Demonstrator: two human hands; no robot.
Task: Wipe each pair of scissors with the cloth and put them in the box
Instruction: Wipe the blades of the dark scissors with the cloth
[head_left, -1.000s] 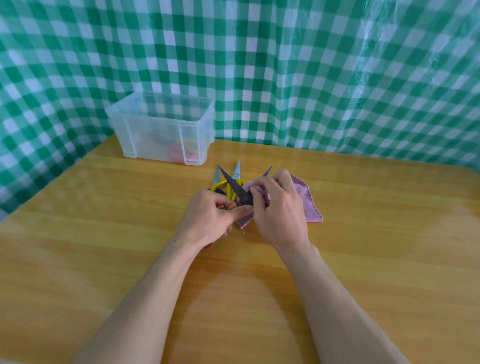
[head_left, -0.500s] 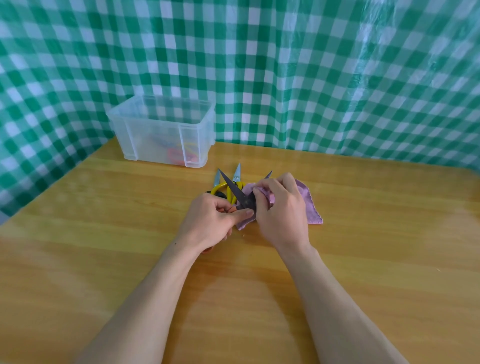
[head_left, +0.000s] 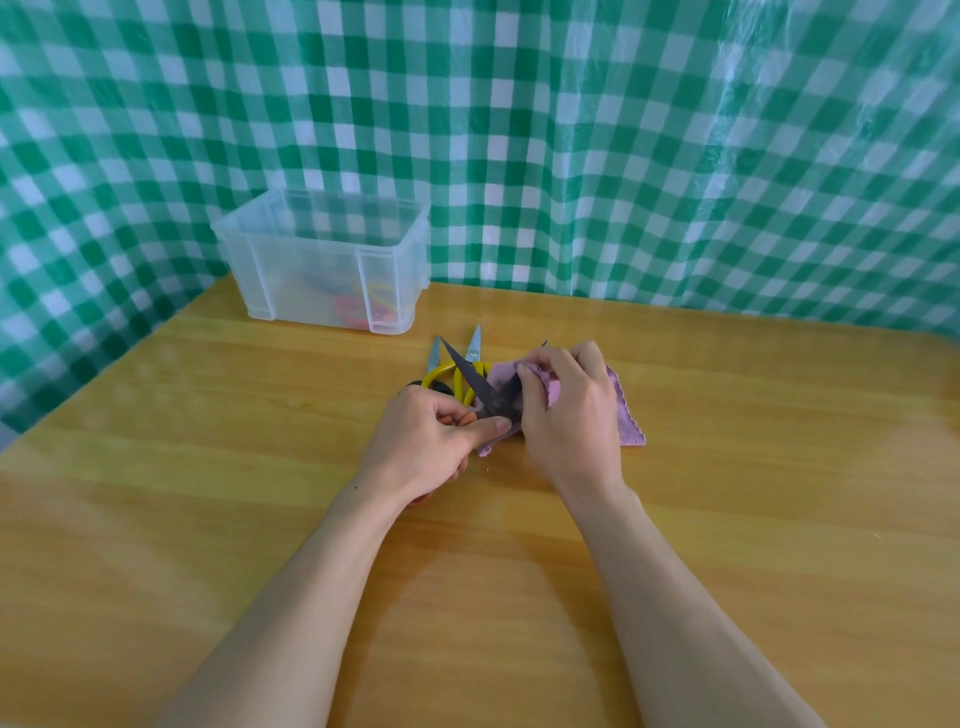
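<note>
a glossy wooden table with yellow-brown grain fills the lower view, and a shiny green-and-white checked sheet hangs crinkled behind it and along the left side. a clear plastic box with rounded corners stands at the far left of the table, with red and yellow handles showing blurred through its wall.

the dark scissors are at mid-table with their blades spread in a v. the left hand grips their handle end, fingers curled, its thumb lying near the pivot. the right hand pinches the soft pink cloth around the right blade, whose tip pokes out beyond the fingers. the cloth's zigzag edge lies on the table. yellow-handled scissors with pale metal blades lie just behind the hands.
</note>
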